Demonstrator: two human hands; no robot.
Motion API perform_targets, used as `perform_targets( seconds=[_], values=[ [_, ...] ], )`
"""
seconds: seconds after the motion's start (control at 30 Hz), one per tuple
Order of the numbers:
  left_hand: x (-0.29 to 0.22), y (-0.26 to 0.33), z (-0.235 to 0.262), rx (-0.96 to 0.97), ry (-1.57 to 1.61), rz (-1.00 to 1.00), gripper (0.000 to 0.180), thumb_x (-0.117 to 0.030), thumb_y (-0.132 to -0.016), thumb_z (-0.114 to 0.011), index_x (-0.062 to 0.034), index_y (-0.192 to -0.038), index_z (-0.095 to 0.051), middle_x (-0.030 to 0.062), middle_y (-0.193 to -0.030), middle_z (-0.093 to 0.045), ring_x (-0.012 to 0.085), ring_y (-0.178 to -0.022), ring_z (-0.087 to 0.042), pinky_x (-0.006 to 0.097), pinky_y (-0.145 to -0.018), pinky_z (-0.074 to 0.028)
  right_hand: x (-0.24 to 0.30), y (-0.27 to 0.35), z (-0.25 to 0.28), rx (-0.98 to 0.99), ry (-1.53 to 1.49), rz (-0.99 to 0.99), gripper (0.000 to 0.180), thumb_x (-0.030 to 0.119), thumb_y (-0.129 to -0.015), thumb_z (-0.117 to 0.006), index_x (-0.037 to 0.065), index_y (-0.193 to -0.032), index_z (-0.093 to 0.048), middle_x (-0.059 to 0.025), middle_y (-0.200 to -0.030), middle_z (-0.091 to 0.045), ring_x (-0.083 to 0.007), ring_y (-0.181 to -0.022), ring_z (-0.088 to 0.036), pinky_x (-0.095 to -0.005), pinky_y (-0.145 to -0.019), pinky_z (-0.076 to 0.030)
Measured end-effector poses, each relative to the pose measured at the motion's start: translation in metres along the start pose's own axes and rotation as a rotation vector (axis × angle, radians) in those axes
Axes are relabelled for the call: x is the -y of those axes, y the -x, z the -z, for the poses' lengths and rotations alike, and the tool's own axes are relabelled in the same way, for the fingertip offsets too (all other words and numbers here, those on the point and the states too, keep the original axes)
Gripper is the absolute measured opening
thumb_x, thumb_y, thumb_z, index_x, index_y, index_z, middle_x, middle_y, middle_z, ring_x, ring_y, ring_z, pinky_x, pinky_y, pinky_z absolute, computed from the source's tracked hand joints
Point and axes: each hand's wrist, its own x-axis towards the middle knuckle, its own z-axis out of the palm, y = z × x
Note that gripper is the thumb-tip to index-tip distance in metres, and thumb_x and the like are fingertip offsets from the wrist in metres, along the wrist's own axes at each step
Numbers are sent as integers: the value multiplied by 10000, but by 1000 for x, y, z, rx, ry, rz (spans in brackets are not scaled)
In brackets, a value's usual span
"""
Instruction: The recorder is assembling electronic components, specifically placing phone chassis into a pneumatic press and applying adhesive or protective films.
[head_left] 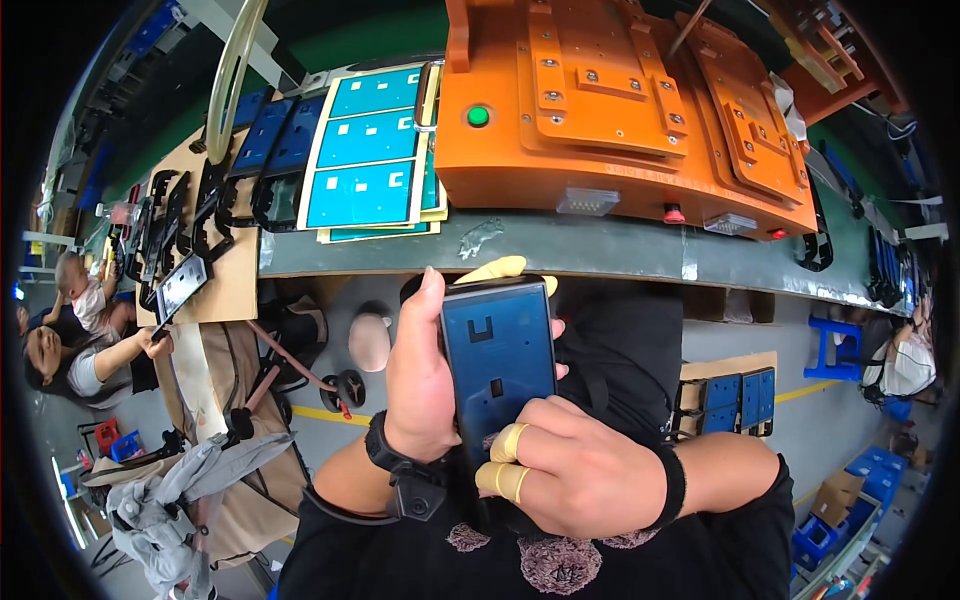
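In front of my chest is a panel (515,345) with a glossy dark blue face, small cut-outs and a black frame. It is held upright and slightly tilted. My left hand (425,370) is closed around it, thumb along the left edge and fingertips showing past the right edge. A yellow finger cot shows at the top edge. My right hand (580,465), with yellow cots on its fingers, is curled against the lower part of the panel. Its fingertips are tucked in, so what they pinch there, if anything, is hidden.
Ahead stands a bench (600,245) with an orange machine (490,165) bearing a green button. Left of it lie sheets of teal film (365,145) and black frames (170,230) on cardboard. More blue panels (740,400) lie low right. A person (90,345) with a phone and a child are far left.
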Motion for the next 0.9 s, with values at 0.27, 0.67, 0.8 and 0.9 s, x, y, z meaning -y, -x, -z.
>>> perform_targets(
  seconds=[0.27,0.67,0.8,0.9],
  values=[
    [4,-7,5,-40,-99,29,765,-635,-966,-291,12,-1330,-477,207,-1249,-586,337,-1058,-630,536,-837,-561,-7,3,7,45,106,52,223,111,-771,-633,-11,-954,-671,-69,-885,-524,-236,-861,-514,-342,-746,-413],
    [0,-8,6,-33,16,99,706,-586,-1009,-275,10,-1310,-502,199,-1198,-629,320,-1018,-661,491,-837,-570,-14,-4,12,45,33,162,243,131,-731,-684,32,-951,-719,-51,-888,-523,-221,-827,-506,-368,-764,-384],
    [0,-9,7,-38,2,101,707,-589,-1006,-283,13,-1297,-511,200,-1196,-628,315,-1006,-664,484,-829,-572,-13,-4,10,38,16,128,223,133,-741,-682,39,-938,-724,-43,-885,-535,-213,-818,-507,-356,-760,-372],
    [-3,-8,8,31,-51,115,708,-592,-1004,-290,18,-1275,-526,192,-1157,-641,308,-996,-665,479,-819,-576,-7,-5,7,-8,36,96,203,119,-740,-696,42,-926,-725,-31,-872,-550,-203,-813,-510,-349,-752,-362]
  ],
)
